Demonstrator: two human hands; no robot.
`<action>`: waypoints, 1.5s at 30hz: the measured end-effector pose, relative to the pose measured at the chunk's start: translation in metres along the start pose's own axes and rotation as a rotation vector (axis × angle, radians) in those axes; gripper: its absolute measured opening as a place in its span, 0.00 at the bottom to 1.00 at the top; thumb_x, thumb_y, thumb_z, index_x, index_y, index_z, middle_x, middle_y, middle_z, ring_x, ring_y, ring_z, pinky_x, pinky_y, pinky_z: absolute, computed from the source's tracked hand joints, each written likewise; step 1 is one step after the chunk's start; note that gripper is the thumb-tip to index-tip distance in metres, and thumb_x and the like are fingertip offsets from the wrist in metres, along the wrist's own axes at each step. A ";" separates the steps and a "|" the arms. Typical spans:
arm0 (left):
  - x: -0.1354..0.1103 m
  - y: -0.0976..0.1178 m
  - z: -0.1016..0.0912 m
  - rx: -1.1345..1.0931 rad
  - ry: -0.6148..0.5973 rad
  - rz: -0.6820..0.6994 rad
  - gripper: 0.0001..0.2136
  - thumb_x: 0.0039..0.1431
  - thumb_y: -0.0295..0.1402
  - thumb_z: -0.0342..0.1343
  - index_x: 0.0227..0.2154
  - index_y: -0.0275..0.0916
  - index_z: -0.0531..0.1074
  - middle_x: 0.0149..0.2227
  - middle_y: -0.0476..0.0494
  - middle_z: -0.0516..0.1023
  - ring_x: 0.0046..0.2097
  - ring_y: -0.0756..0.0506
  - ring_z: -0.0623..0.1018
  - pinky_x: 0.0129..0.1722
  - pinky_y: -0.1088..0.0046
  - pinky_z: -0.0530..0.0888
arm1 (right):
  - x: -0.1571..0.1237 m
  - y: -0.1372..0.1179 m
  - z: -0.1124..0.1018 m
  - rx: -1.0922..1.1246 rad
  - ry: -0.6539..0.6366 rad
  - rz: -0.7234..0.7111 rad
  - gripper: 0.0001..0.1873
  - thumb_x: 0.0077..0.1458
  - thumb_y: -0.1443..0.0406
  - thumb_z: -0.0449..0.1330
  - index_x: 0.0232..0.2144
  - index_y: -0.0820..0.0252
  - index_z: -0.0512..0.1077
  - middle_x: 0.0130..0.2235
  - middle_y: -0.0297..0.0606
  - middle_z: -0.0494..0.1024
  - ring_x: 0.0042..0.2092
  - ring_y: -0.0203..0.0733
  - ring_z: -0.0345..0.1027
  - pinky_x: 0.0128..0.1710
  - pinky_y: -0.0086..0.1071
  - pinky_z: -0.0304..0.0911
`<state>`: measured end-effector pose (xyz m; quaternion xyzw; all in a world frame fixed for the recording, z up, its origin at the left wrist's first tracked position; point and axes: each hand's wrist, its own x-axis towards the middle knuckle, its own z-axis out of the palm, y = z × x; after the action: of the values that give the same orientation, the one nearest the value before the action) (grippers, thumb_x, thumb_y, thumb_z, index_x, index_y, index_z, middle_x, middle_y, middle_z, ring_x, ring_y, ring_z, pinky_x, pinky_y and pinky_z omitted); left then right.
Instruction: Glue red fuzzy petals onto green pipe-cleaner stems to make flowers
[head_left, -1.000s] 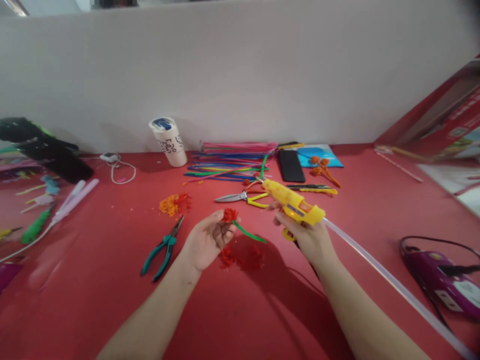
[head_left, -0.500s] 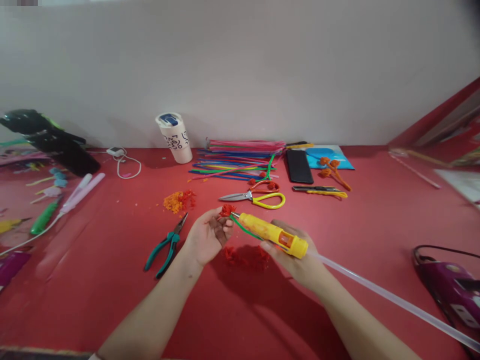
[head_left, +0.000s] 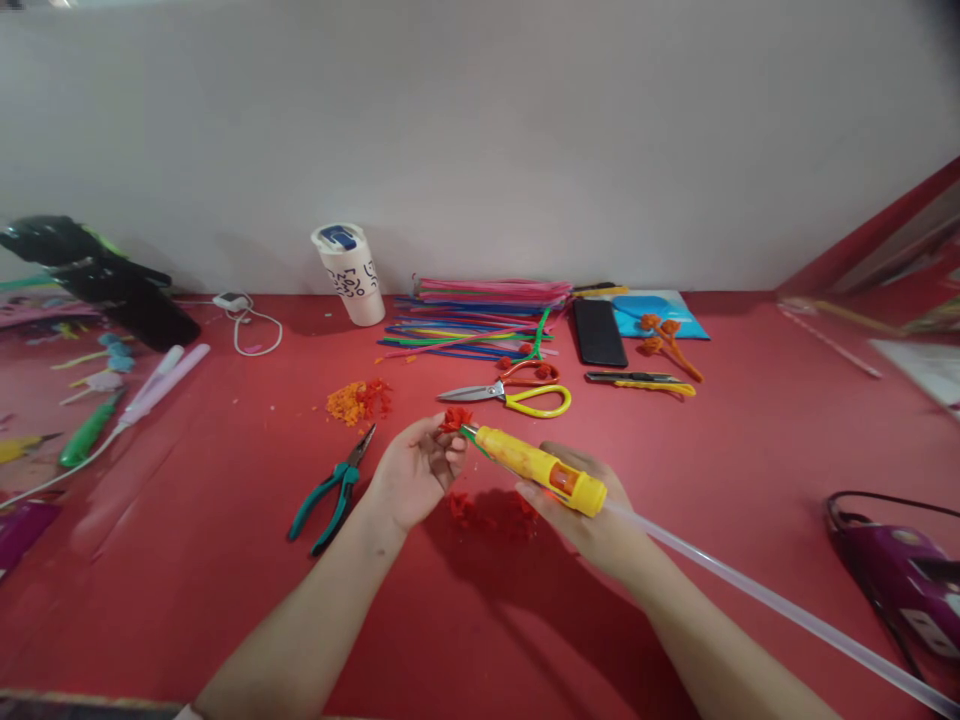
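Note:
My left hand (head_left: 415, 472) pinches a small red pipe-cleaner flower (head_left: 454, 418) with a green stem, held just above the red table (head_left: 225, 600). My right hand (head_left: 589, 510) grips a yellow glue gun (head_left: 538, 466) with a long clear glue stick (head_left: 765, 605) trailing out behind it. The gun's nozzle touches the flower at my left fingertips. Red fuzzy pieces (head_left: 487, 508) lie on the table under both hands.
Green-handled pliers (head_left: 331, 488) lie left of my left hand. Yellow-handled scissors (head_left: 510, 396), a utility knife (head_left: 639, 381), a black phone (head_left: 598, 332), a stack of coloured pipe cleaners (head_left: 480, 318), a paper cup (head_left: 349, 273) and orange-red trimmings (head_left: 358, 400) sit behind. A purple device (head_left: 896, 575) is at right.
My right hand swung the glue gun down and left, so its nozzle went from pointing away behind the flower to touching it. My left hand stayed nearly still.

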<state>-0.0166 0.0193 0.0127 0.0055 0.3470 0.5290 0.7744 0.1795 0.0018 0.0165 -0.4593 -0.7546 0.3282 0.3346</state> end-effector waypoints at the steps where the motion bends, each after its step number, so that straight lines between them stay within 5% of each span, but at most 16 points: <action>1: 0.000 0.000 0.000 -0.005 0.001 -0.002 0.11 0.56 0.25 0.50 0.20 0.32 0.71 0.19 0.45 0.70 0.22 0.54 0.71 0.19 0.84 0.68 | 0.000 0.000 0.000 -0.001 -0.002 0.003 0.17 0.53 0.58 0.56 0.19 0.56 0.56 0.21 0.29 0.58 0.21 0.33 0.54 0.22 0.30 0.49; 37: -0.002 0.001 0.004 -0.011 0.032 0.009 0.14 0.58 0.25 0.46 0.21 0.30 0.72 0.18 0.44 0.71 0.22 0.53 0.71 0.18 0.84 0.69 | -0.001 0.004 0.003 -0.006 -0.007 0.029 0.18 0.53 0.56 0.55 0.19 0.57 0.55 0.20 0.27 0.57 0.20 0.30 0.52 0.20 0.27 0.48; 45: 0.000 -0.004 0.001 0.170 0.031 0.212 0.01 0.50 0.24 0.55 0.26 0.33 0.72 0.26 0.43 0.77 0.23 0.54 0.73 0.21 0.85 0.68 | 0.002 -0.002 0.002 -0.162 0.047 -0.013 0.19 0.52 0.57 0.55 0.17 0.57 0.54 0.18 0.27 0.57 0.19 0.29 0.51 0.19 0.26 0.47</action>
<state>-0.0129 0.0178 0.0126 0.0995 0.3998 0.5768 0.7054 0.1762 0.0025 0.0178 -0.4877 -0.7735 0.2530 0.3159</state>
